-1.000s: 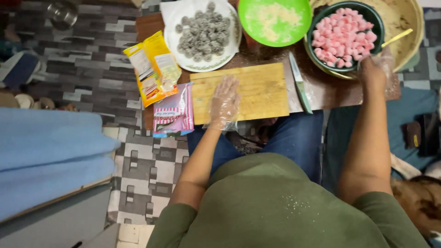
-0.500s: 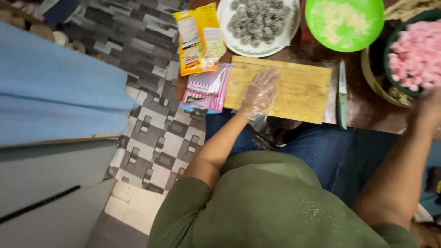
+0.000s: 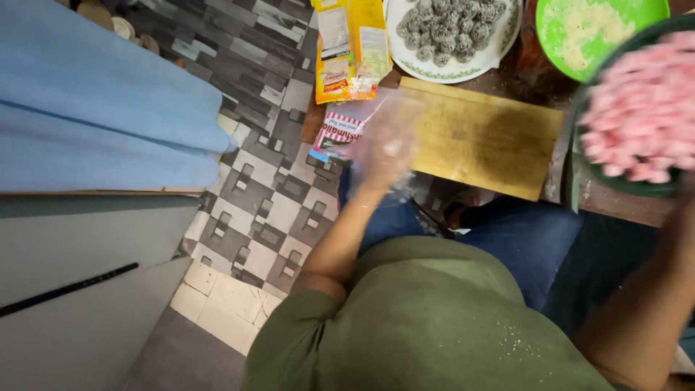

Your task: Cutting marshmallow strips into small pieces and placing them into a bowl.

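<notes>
Two hands are at work, and only your left hand (image 3: 387, 141) shows clearly: it wears a thin clear glove, blurred, fingers spread loosely, holding nothing, at the 9 o'clock edge of the wooden cutting board (image 3: 481, 137). The board lies flat on the bench (image 3: 615, 203). Your right hand is out of frame at 3 o'clock; only the forearm shows, so its state cannot be told. Just beside the left hand at 10 o'clock lies a pink striped packet (image 3: 340, 130); a yellow packet (image 3: 351, 47) sits at 12 o'clock of that. A white plate of dark coated balls (image 3: 449, 32), a green bowl (image 3: 597, 29) and a dark bowl of pink pieces (image 3: 641, 119) range from 12 to 3 o'clock of the board.
</notes>
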